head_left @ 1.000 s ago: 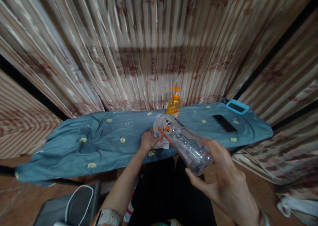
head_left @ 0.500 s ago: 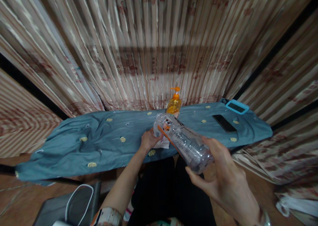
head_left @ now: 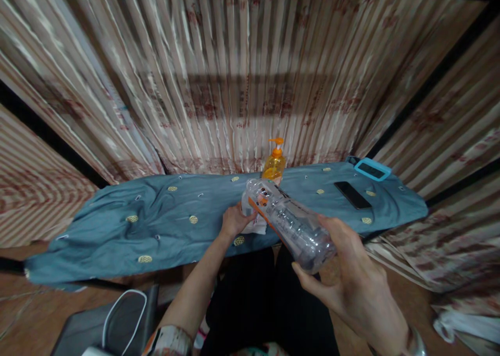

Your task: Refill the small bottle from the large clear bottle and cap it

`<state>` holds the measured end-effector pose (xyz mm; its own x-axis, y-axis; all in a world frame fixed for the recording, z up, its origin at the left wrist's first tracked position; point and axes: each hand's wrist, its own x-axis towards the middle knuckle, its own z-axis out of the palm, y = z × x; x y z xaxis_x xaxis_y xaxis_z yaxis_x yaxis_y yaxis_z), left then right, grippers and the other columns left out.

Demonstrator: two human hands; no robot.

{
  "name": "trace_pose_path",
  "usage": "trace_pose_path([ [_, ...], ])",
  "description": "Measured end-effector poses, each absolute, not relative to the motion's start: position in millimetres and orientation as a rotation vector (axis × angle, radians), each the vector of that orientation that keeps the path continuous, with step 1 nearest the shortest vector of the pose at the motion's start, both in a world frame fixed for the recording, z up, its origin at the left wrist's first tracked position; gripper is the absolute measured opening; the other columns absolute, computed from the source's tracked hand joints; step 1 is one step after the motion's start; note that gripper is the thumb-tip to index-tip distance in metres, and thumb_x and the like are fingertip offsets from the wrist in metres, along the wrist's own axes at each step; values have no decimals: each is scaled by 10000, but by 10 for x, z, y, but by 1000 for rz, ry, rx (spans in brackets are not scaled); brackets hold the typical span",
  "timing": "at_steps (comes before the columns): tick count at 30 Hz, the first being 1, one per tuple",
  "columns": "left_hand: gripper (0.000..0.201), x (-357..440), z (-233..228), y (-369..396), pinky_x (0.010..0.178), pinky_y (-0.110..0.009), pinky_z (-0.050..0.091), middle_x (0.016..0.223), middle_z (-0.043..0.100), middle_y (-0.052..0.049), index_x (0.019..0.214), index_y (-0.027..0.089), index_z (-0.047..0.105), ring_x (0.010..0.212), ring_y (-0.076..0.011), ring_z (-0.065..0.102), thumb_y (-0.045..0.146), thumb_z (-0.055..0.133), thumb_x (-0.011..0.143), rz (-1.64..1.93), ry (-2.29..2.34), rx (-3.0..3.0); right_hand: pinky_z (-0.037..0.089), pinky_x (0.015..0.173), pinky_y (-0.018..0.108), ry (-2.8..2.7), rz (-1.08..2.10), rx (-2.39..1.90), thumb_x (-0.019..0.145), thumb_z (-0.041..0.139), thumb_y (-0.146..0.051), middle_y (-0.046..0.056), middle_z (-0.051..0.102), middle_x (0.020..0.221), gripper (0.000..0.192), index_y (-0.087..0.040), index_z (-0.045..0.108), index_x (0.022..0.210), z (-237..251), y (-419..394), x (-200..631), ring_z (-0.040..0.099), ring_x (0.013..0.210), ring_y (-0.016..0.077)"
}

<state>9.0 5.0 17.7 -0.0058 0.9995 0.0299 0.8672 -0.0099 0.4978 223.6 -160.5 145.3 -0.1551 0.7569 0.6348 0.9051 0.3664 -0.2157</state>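
Right hand (head_left: 353, 272) has a tilted clear plastic bottle (head_left: 291, 225) lower-right of center; left hand (head_left: 235, 220)'s by its top, can't tell its grip.

The bottle (head_left: 297, 225) is big and clear, and I can see light shining on its side. It has an orange strip along one edge, dark writing, and a little orange picture with dark spots close to its far end. It is tipped on a slant, with the right hand (head_left: 355, 278) gripping its fat, round end, which sticks out past the front edge of the worktop (head_left: 211, 199). Its other end points over the middle of the worktop, by the left hand (head_left: 235, 220). Some of a thin white thing (head_left: 258, 227) peeks out under the bottle, near the front edge. I can't tell what it is.
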Motion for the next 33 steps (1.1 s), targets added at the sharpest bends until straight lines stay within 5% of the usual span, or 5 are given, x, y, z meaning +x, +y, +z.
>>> trace_pose_path([
  [33,513,96,189,33,799,-261,502,1043,740,-88,1121,211,650,985,-252,691,573,635,758,536,1954,1930,532,961,482,-1968,-284,-1416,819,612,-425,167,571,1254,644,-176,377,1364,1464,-1600,2242,615,1118,284],
])
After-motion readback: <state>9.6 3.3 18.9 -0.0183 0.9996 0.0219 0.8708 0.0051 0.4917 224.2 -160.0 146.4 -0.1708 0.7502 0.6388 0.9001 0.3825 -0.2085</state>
